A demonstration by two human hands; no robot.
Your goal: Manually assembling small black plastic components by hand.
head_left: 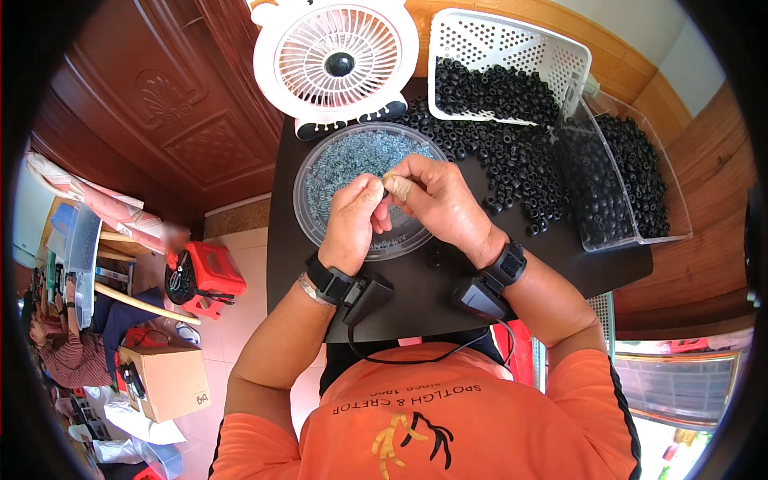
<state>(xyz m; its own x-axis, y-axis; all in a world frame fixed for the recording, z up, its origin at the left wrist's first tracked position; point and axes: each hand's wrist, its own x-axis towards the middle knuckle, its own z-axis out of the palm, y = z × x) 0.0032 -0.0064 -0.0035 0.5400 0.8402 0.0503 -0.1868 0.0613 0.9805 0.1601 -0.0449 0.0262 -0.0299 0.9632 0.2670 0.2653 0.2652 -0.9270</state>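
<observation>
My left hand (350,220) and my right hand (445,200) meet over the near part of a round clear tub (302,210). The tub holds many small translucent bluish rings (340,156). Both hands are closed, thumbs and fingertips pinched together. Between the fingertips shows a bit of a small black part (386,194); the fingers hide most of it, so its exact shape is unclear. Right of the tub, many small black ring-shaped parts (520,172) lie loose on the dark table (320,300).
A white fan (339,64) stands behind the tub. At the back right, a tipped white perforated basket (512,36) spills black parts; beside it is a clear bin (640,238) of them. A red stool (214,268), a cardboard box (172,384) and another person (76,352) are at left.
</observation>
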